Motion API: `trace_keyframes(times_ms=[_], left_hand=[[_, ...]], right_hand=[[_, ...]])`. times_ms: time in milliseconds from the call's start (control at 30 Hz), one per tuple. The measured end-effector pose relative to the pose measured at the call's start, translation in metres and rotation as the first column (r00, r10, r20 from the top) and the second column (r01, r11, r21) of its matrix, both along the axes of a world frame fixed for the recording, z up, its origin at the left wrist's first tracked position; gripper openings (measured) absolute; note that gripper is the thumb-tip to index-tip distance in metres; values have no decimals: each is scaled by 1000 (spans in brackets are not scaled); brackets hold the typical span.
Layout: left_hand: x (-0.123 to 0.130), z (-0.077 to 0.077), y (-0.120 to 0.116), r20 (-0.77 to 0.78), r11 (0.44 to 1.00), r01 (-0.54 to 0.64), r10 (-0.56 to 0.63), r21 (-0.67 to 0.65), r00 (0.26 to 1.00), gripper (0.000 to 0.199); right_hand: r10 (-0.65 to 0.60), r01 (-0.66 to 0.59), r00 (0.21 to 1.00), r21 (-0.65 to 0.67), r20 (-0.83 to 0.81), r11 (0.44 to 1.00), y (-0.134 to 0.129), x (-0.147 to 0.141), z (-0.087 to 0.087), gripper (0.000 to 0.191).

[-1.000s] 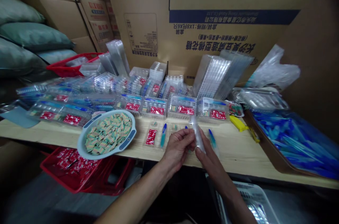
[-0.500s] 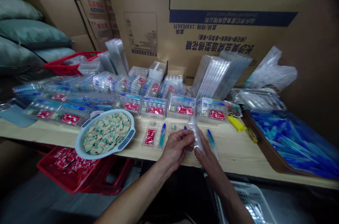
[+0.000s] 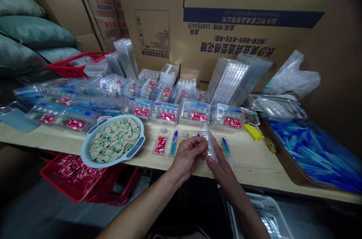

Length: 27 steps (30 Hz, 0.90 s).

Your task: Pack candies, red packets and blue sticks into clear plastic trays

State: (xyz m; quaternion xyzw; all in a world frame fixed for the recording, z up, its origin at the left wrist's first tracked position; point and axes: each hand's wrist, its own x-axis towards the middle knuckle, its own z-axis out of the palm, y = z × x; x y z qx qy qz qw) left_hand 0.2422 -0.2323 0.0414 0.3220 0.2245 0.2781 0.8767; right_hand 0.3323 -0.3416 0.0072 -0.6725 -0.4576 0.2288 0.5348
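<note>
On the wooden surface (image 3: 249, 160) we see a round grey tray (image 3: 113, 163), clear blister packs (image 3: 164, 114) behind it, red packet (image 3: 161, 144) and blue piece (image 3: 174, 143) right of it.

This is a packing room in a warehouse or small factory store. A long, pale wooden workbench (image 3: 249, 165) runs across the room, with rows of clear plastic blister trays (image 3: 194, 112) set out along it and stacked at its back. Tall brown corrugated cartons (image 3: 226, 35) with blue bands and printed labels are piled behind the bench, bulging grey-green sacks (image 3: 31, 28) are heaped beyond its left end, and red plastic crates (image 3: 73, 178) sit beneath it.
</note>
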Motion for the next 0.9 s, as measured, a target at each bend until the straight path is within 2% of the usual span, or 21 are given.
trace_keyframes(times_ms=[367, 567, 700, 800, 867, 900], left_hand=[[0, -1, 1, -11, 1000, 7, -7, 0, 1000, 47], [-1, -1, 4, -52, 995, 6, -1, 102, 999, 44], [-3, 5, 8, -85, 982, 85, -72, 171, 994, 41], [-4, 9, 12, -57, 980, 104, -95, 169, 994, 39], [-5, 10, 18, -3, 988, 64, -64, 142, 998, 37], [-6, 11, 22, 29, 992, 36, -39, 121, 999, 35]], right_hand=[[1, -1, 1000, -9, 16, 1000, 1, -2, 1, 70], [-6, 6, 1000, -9, 19, 1000, -1, -3, 7, 70], [-32, 32, 999, 0, 21, 999, 2, -5, 2, 71], [-75, 77, 992, 20, -104, 997, 3, -2, -7, 77], [-91, 105, 968, 46, -233, 993, -2, 7, -11, 78], [-99, 118, 964, 64, -246, 991, -8, 15, -12, 76]])
